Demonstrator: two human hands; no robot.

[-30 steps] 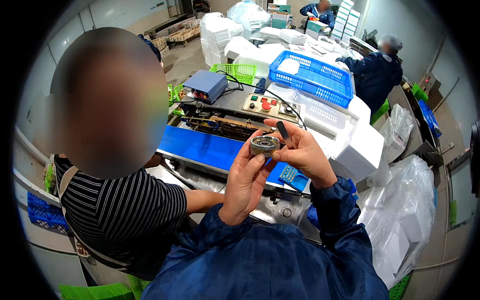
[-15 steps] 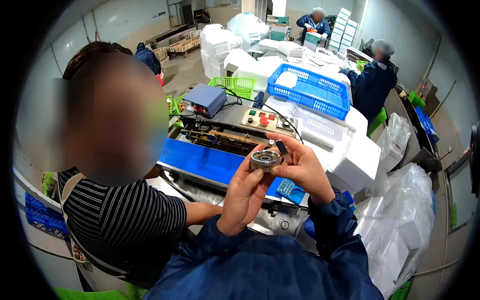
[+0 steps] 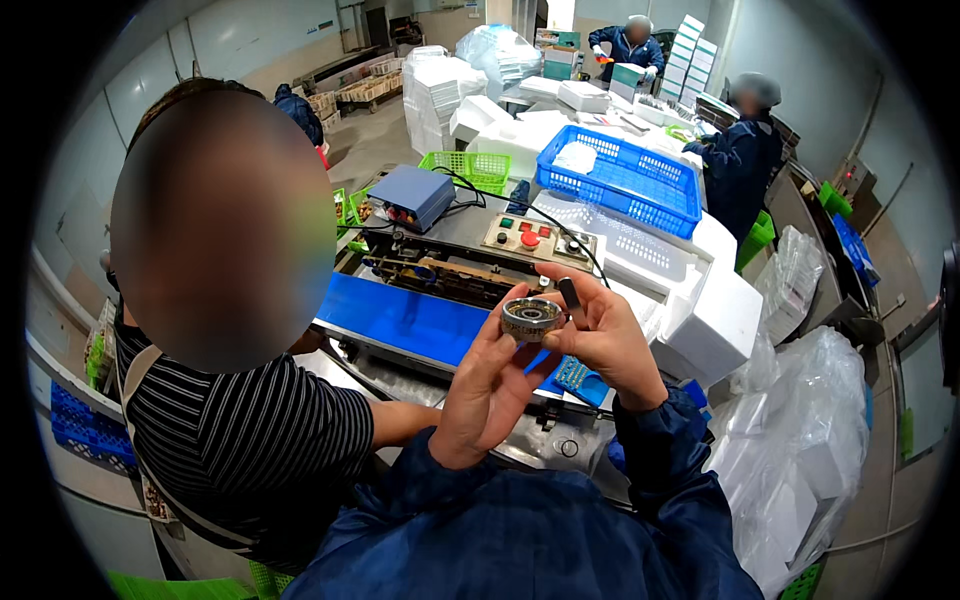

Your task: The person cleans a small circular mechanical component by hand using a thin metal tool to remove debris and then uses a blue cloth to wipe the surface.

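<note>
Silver-grey and ring-shaped, one metal wheel [image 3: 531, 318] is being held up in the air above the near edge of one blue belt [image 3: 400, 315], between two bare hands. Its left side is being grasped by the fingers of the left hand [image 3: 483, 395], while its right edge is being pinched by those of the right hand [image 3: 605, 335], in which one dark strip [image 3: 572, 303] is also being gripped; whether the strip is touching the wheel cannot be told. Compared with half a second ago, the wheel is being kept at almost the same spot. Farther off, one orange item [image 3: 604, 60] is now being held out to the side by a distant co-worker [image 3: 632, 45], and a more upright stance is being taken by the co-worker at the right [image 3: 740, 165]. By count, one small blue case [image 3: 580, 380] is being overlapped by the right hand in this view, one thin dark ring [image 3: 569, 448] is being supported by the metal table [image 3: 530, 455], and one grey-blue control box [image 3: 410, 195], one red button [image 3: 529, 240] and one large blue crate [image 3: 615, 207] are being shown beyond the belt.
</note>
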